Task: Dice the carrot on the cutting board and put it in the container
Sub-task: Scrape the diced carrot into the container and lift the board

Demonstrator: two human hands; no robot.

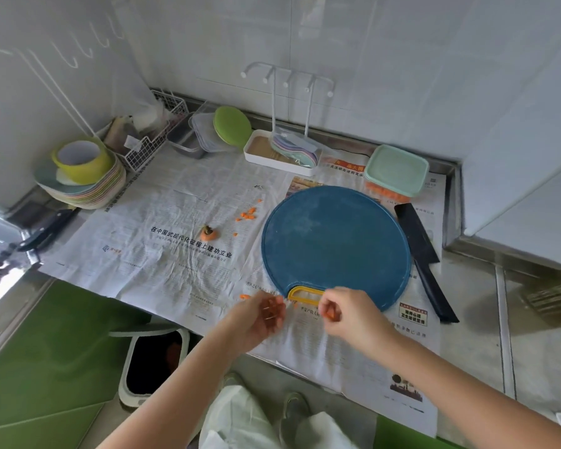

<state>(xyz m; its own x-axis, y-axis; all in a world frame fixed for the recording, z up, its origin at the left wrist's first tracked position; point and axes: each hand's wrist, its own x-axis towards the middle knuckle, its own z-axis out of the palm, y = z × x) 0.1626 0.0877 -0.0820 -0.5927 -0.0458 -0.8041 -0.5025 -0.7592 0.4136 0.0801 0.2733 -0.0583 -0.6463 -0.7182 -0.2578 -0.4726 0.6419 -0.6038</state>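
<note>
We are on the clean-up step: gathering stray dice off the table.

Our left hand [259, 317] cups a few carrot bits [271, 310]; our right hand [347, 314] pinches another orange piece [331, 315] just below the round blue cutting board [334, 241], which lies bare and matte. The clear container [386, 190] under its mint lid [397, 166] shows orange dice inside. Next, we judge, that lid must come off, and the small loose cubes [248, 214] on the newspaper [175, 254] want picking up too.
</note>
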